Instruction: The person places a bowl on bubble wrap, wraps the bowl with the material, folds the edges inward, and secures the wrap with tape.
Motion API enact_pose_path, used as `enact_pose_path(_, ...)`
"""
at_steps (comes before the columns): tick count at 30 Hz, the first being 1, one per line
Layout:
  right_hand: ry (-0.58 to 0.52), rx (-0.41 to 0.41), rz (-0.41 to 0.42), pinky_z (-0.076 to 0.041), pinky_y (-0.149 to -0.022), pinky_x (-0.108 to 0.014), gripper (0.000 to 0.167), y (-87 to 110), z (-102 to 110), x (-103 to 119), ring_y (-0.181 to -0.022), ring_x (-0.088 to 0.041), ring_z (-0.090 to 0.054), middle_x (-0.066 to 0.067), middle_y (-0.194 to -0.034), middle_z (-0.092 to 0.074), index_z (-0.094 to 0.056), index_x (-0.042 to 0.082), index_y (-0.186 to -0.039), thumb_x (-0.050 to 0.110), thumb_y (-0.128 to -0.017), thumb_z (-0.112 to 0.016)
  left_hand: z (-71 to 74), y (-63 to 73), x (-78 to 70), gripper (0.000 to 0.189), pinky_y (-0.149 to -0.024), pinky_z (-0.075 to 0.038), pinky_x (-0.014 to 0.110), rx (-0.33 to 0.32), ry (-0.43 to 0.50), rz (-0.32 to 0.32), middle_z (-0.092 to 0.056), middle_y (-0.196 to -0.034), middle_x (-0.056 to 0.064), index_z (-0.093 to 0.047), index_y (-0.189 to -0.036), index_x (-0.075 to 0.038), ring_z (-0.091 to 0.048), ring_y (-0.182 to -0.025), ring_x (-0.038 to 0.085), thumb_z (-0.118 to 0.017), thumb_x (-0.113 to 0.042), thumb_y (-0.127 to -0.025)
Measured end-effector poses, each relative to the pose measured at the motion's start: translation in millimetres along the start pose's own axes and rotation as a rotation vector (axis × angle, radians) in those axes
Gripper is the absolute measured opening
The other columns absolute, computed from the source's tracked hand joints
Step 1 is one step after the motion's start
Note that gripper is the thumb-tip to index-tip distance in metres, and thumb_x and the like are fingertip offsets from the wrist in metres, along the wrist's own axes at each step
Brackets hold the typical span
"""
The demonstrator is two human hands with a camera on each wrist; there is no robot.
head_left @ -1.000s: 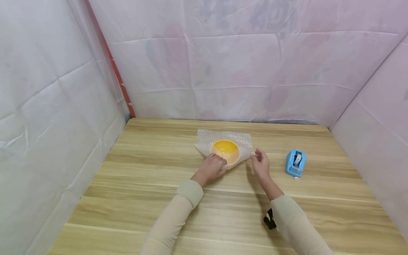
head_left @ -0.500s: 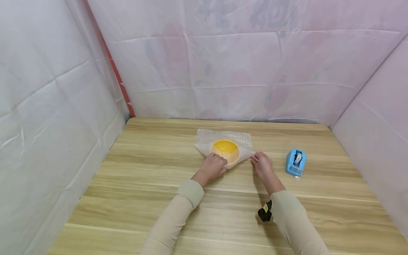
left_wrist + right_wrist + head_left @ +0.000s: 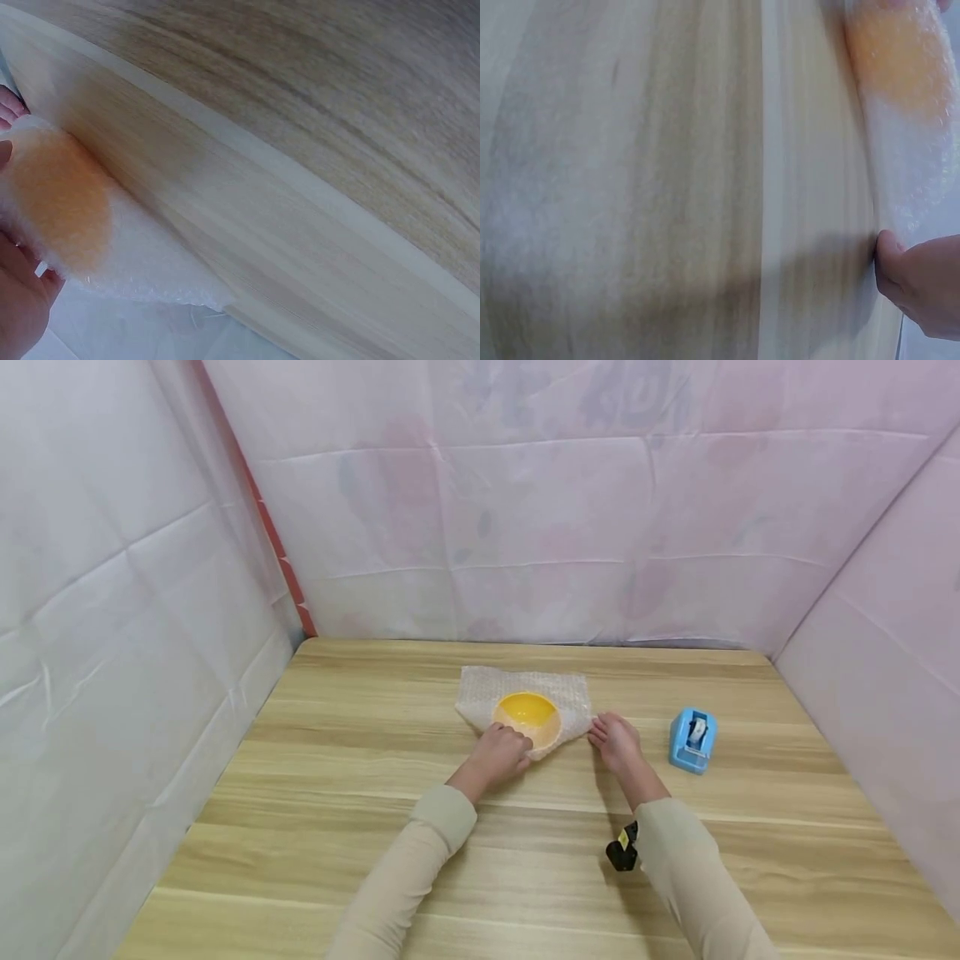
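Observation:
A yellow bowl (image 3: 528, 706) sits on a sheet of bubble wrap (image 3: 480, 687), whose near side is folded up over the bowl's front part. At the near rim my left hand (image 3: 498, 755) holds the folded wrap, fingers curled over into the bowl. My right hand (image 3: 618, 747) pinches the wrap's right corner close to the table. In the left wrist view, the bowl's colour shows orange through the wrap (image 3: 161, 262), with the left hand (image 3: 21, 300) at the edge. The right wrist view has the right hand (image 3: 926, 281) at the tip of the wrap (image 3: 904, 161).
A blue tape dispenser (image 3: 692, 742) stands to the right of my right hand on the wooden table (image 3: 337, 760). A black wrist camera (image 3: 622, 850) sits at the right cuff. White sheet walls (image 3: 540, 527) enclose the table at the back and sides.
My right hand has turned and lowered a little at the wrap's right corner, its fingers now closer together. The left hand and the bowl have stayed in place.

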State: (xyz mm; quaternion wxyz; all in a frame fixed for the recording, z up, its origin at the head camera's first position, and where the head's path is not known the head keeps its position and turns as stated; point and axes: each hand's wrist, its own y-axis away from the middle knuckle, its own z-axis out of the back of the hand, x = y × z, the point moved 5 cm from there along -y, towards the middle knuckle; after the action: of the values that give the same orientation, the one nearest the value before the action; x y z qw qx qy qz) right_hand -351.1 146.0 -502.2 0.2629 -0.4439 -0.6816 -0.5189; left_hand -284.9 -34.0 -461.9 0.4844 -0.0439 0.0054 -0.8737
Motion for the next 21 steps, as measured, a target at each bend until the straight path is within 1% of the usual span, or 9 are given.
enact_pose_path(2, 0.004, 0.015, 0.002, -0.031, -0.112, -0.03, 0.06, -19.3, 11, -7, -0.137, -0.022, -0.029, -0.016, -0.152, -0.018, -0.005, 0.007, -0.149, 0.013, -0.098, -0.036, -0.7, 0.7, -0.7, 0.016, -0.077, -0.045, 0.028, 0.006, 0.0, -0.002, -0.068, -0.082, -0.005, -0.065, -0.085, -0.016, -0.063, -0.081, 0.013, -0.051, -0.022, -0.089)
enact_pose_path(3, -0.035, 0.062, 0.027, -0.039, -0.105, -0.029, 0.059, -35.8, 20, -14, -0.13, -0.023, -0.039, -0.02, -0.147, -0.029, -0.015, 0.009, -0.148, 0.012, -0.096, -0.043, -1.4, 1.1, -1.1, 0.016, -0.077, -0.045, 0.028, 0.011, -0.002, -0.003, -0.068, -0.082, -0.005, -0.065, -0.085, -0.016, -0.063, -0.081, 0.012, -0.051, -0.023, -0.089)
enact_pose_path(6, -0.004, 0.112, 0.018, -0.048, -0.091, -0.026, 0.062, -49.9, 31, -18, -0.11, -0.017, -0.052, -0.015, -0.133, -0.044, -0.02, 0.009, -0.147, 0.013, -0.093, -0.051, -2.9, 2.2, -2.5, 0.016, -0.076, -0.045, 0.027, 0.009, -0.006, -0.009, -0.068, -0.082, -0.005, -0.066, -0.085, -0.017, -0.063, -0.081, 0.012, -0.051, -0.023, -0.089)
enact_pose_path(9, 0.088, 0.151, 0.023, -0.05, -0.077, -0.021, 0.06, -36.5, 25, -8, -0.086, -0.008, -0.056, -0.007, -0.11, -0.051, -0.02, 0.002, -0.146, 0.013, -0.094, -0.048, -2.7, 2.7, -3.6, 0.016, -0.076, -0.045, 0.027, 0.001, -0.009, -0.011, -0.068, -0.083, -0.006, -0.066, -0.086, -0.017, -0.063, -0.081, 0.012, -0.052, -0.024, -0.089)
enact_pose_path(10, 0.156, 0.127, -0.004, -0.049, -0.079, -0.019, 0.061, -20.7, 16, 0, -0.085, -0.006, -0.054, -0.004, -0.109, -0.05, -0.011, -0.001, -0.147, 0.015, -0.097, -0.043, -2.3, 3.2, -4.1, 0.016, -0.075, -0.045, 0.027, -0.001, -0.01, -0.013, -0.068, -0.082, -0.006, -0.066, -0.086, -0.017, -0.063, -0.081, 0.012, -0.052, -0.024, -0.088)
enact_pose_path(13, 0.21, 0.159, -0.023, -0.05, -0.07, -0.017, 0.056, -0.2, 5, 12, -0.072, -0.003, -0.055, 0.003, -0.089, -0.054, -0.013, -0.008, -0.143, 0.013, -0.098, -0.037, -0.4, 4.6, -5.7, 0.015, -0.073, -0.045, 0.026, -0.002, -0.025, -0.018, -0.068, -0.081, -0.006, -0.066, -0.085, -0.018, -0.063, -0.079, 0.011, -0.054, -0.024, -0.088)
enact_pose_path(16, 0.238, 0.161, -0.041, -0.05, -0.067, -0.018, 0.054, 0.8, 4, 14, -0.065, -0.002, -0.055, 0.008, -0.075, -0.056, -0.017, -0.008, -0.142, 0.013, -0.098, -0.038, 0.8, 6.4, -7.7, 0.014, -0.071, -0.044, 0.025, 0.005, -0.043, -0.026, -0.067, -0.078, -0.007, -0.066, -0.083, -0.019, -0.062, -0.076, 0.01, -0.054, -0.024, -0.088)
enact_pose_path(18, 0.247, 0.166, -0.03, -0.05, -0.065, -0.019, 0.052, -20.2, 16, 6, -0.063, -0.002, -0.055, 0.009, -0.073, -0.055, -0.026, -0.005, -0.141, 0.015, -0.096, -0.044, 1.0, 7.4, -9.1, 0.014, -0.068, -0.044, 0.023, 0.007, -0.054, -0.032, -0.066, -0.077, -0.007, -0.066, -0.082, -0.019, -0.061, -0.074, 0.009, -0.054, -0.025, -0.087)
enact_pose_path(21, 0.188, 0.238, 0.033, -0.051, -0.061, -0.023, 0.042, -84.5, 50, -17, -0.065, -0.007, -0.058, 0.003, -0.076, -0.059, -0.05, 0.001, -0.126, 0.018, -0.09, -0.059, 1.0, 8.7, -11.3, 0.015, -0.066, -0.043, 0.023, 0.005, -0.069, -0.041, -0.065, -0.076, -0.007, -0.066, -0.082, -0.019, -0.06, -0.072, 0.009, -0.053, -0.025, -0.088)
